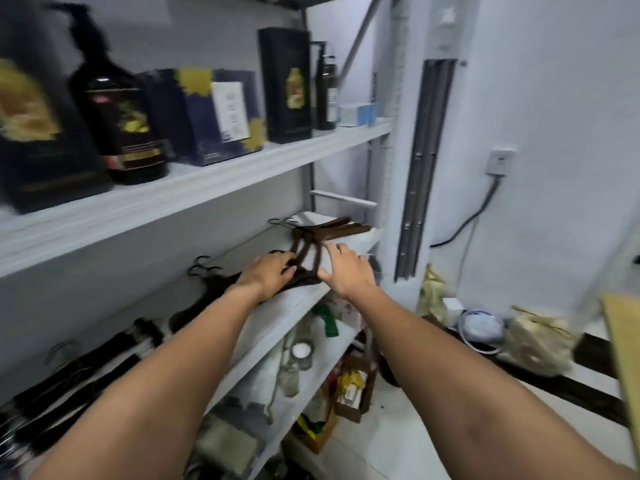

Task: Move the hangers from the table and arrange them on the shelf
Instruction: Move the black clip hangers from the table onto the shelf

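I see the bundle of dark brown wooden hangers w/ metal hooks [306, 252] lying flat on the white middle shelf [284, 306], hooks toward the back wall, long arms running off to the far R. L hand [272, 271] sits on it, fingers curled over the near ends. R hand [346, 271] is spread and relaxed just beside; contact unclear. L is nearer for any nudge.

No legible txt, labels on bottle [117, 123] & boxes [214, 112] too blurred
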Demonstrator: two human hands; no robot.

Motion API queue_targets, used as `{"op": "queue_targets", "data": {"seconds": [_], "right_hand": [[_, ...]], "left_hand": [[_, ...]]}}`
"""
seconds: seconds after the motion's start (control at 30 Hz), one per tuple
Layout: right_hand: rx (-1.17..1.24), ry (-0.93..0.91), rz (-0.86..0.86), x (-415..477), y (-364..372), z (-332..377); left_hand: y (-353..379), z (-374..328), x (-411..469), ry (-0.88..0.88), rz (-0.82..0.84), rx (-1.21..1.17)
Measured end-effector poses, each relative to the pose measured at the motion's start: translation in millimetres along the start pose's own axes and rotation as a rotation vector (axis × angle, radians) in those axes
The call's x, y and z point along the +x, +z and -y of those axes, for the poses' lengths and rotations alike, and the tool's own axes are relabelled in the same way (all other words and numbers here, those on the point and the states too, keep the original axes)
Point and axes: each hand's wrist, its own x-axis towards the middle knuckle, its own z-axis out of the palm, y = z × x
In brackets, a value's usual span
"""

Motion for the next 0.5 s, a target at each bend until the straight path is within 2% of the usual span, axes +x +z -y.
{"op": "queue_targets", "data": {"seconds": [0.13, 0.3, 0.5], "right_hand": [[-0.010, 0.142, -0.066, -21.0, -29.6, -93.5], [-0.080, 0.426, -0.136, -70.1, -64.6, -223.1], [-0.199, 0.688, -0.164, -151.7, -94.2, -335.3]], "left_hand": [[23.3, -82.0, 49.9, 0.158, 0.022, -0.009], [58.5, -218.0, 110.2, 0.419, 0.063, 0.018], [106.6, -373.4, 138.9, 0.714, 0.105, 0.015]]}}
